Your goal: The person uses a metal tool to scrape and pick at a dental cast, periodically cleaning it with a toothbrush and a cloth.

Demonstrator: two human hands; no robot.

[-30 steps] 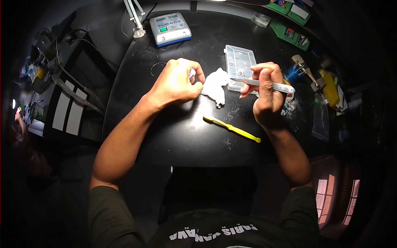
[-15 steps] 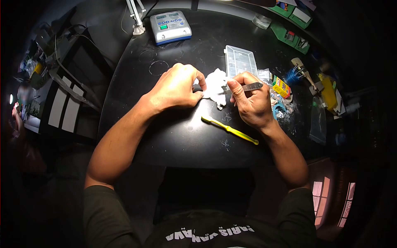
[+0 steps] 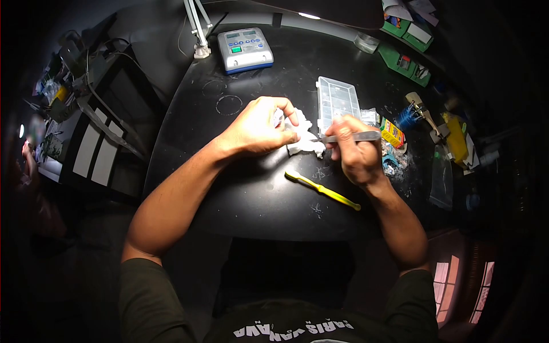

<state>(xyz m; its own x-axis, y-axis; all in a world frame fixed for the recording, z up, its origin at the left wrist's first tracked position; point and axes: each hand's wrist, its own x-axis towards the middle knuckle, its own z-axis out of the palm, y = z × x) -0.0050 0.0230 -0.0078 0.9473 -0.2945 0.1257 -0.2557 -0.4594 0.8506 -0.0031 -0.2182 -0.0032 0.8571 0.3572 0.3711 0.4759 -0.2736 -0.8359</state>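
A crumpled white tissue [image 3: 306,147], brightly lit, lies on the black desk between my hands. My left hand [image 3: 260,128] is at its left side, thumb and index finger curled towards each other in a pinch. Something whitish shows inside the curl, but what the fingertips hold is too small to make out. In my right hand [image 3: 359,153] are metal tweezers [image 3: 366,136], gripped between thumb and fingers, their tips pointing left to the tissue. This hand is slightly blurred. A yellow toothbrush [image 3: 323,190] lies in front of the tissue, apart from both hands.
Behind my right hand lies a clear compartment box [image 3: 337,94]. A yellow-green small box [image 3: 392,133], blue wire [image 3: 408,117] and scraps crowd the right side. A grey device with displays [image 3: 246,50] stands at the back, beside a lamp arm [image 3: 200,34]. Green trays [image 3: 403,64] are back right.
The view has shifted, so the desk sits lower and further right. My left hand has turned a little, its index finger more arched. The tweezers are now held more level, still at the tissue.
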